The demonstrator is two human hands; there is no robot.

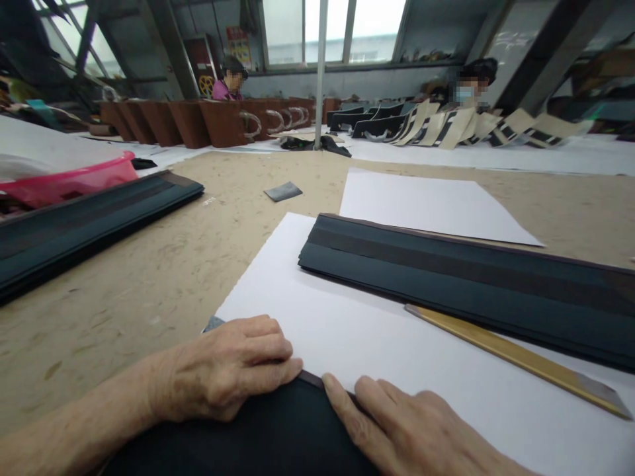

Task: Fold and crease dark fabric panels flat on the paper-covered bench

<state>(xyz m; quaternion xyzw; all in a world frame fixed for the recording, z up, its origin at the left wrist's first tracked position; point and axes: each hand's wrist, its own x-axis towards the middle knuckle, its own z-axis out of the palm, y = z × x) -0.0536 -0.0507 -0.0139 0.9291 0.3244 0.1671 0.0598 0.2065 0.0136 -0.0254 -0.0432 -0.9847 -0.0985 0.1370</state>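
A dark piece of material [258, 436] lies at the bottom centre, its far edge a narrow brownish strip. My left hand [233, 367] has its fingers closed on that edge from the left. On the same edge, a short gap to the right, my right hand [391, 416] rests with its fingers curled and pressed together. Under both is a white sheet [347, 330]. Beyond my right hand lies a flat golden-brown tool [506, 350] with a slanted grey end. It sits beside a stack of dark strips [446, 271].
Another dark stack [99, 221] lies at the left by a pink tray [74, 182]. A second white sheet [426, 205] and a small grey scrap [284, 192] are farther back. Brown bags [223, 123], a pole [320, 79] and two people stand beyond.
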